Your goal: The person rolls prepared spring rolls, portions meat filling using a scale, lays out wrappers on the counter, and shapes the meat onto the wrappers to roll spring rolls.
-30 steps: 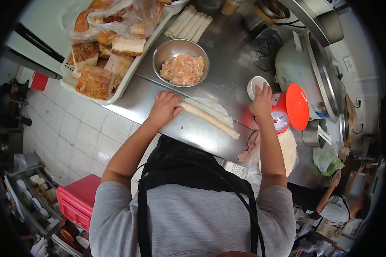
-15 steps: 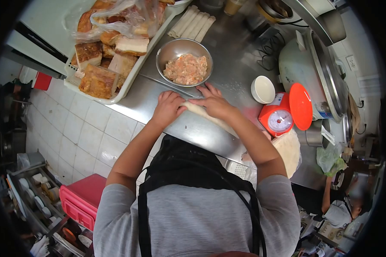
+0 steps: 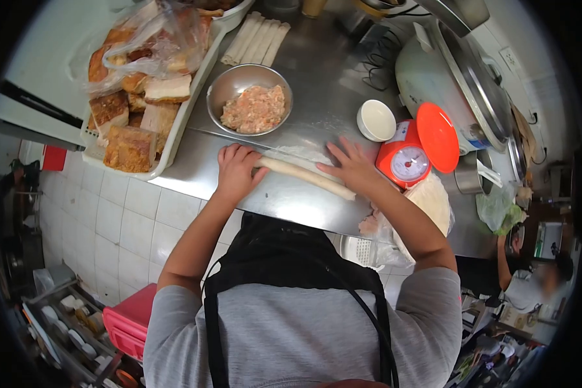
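Note:
A long, pale uncooked spring roll (image 3: 307, 176) lies slantwise on the steel table near its front edge. My left hand (image 3: 238, 169) is closed around its left end, fingers on the far side and thumb on the near side. Fingers spread, my right hand (image 3: 354, 169) hovers over or rests by the roll's right part, its thumb close to it; contact is unclear. Beyond my left hand stands a metal bowl (image 3: 216, 100) of pinkish minced filling (image 3: 255, 108). Several similar rolls (image 3: 257, 40) lie side by side farther back.
A white tray (image 3: 186, 129) of browned meat pieces stands at left. To the right are a small white bowl (image 3: 376, 121), a red scale (image 3: 404, 158) and stacked wrapper sheets (image 3: 430, 197). A large lidded pot (image 3: 427, 77) sits behind; another person (image 3: 524, 288) is at far right.
My right hand has moved right along the roll and its fingers have spread, baring more of the roll. My left hand keeps to the left end. The view has shifted slightly.

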Action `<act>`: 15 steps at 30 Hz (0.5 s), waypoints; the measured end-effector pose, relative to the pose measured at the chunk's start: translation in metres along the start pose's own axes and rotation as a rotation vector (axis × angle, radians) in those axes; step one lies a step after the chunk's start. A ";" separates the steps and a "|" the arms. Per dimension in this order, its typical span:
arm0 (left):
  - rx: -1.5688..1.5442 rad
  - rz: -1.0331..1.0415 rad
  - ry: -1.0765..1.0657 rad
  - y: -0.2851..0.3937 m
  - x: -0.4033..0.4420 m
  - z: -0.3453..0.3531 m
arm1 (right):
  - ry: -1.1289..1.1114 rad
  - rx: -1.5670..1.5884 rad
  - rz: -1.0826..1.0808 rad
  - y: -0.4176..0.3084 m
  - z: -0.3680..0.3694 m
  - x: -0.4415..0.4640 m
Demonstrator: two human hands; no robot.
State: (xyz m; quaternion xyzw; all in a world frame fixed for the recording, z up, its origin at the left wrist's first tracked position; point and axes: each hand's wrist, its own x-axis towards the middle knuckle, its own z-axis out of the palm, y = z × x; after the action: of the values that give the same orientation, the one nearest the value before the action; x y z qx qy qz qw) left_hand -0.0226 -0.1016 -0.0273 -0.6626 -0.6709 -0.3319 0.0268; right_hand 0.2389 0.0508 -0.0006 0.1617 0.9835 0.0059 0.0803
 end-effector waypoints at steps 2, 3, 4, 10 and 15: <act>-0.030 0.060 -0.025 0.014 0.006 0.005 | -0.069 0.015 0.095 -0.002 -0.007 -0.020; -0.077 0.122 -0.047 0.021 0.008 0.014 | -0.025 0.000 0.105 -0.002 -0.005 -0.020; -0.124 0.186 -0.071 0.029 0.008 0.021 | 0.020 -0.013 0.117 -0.003 -0.001 -0.016; -0.212 0.240 -0.118 0.043 0.006 0.043 | 0.156 -0.074 0.126 -0.004 0.012 -0.018; -0.223 0.238 -0.134 0.042 0.008 0.044 | 0.115 -0.011 0.092 -0.003 -0.002 -0.068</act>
State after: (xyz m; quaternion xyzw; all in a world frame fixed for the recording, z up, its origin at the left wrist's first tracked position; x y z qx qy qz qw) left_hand 0.0324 -0.0773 -0.0405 -0.7568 -0.5472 -0.3538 -0.0524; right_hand 0.3016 0.0261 0.0118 0.2056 0.9780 0.0242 0.0240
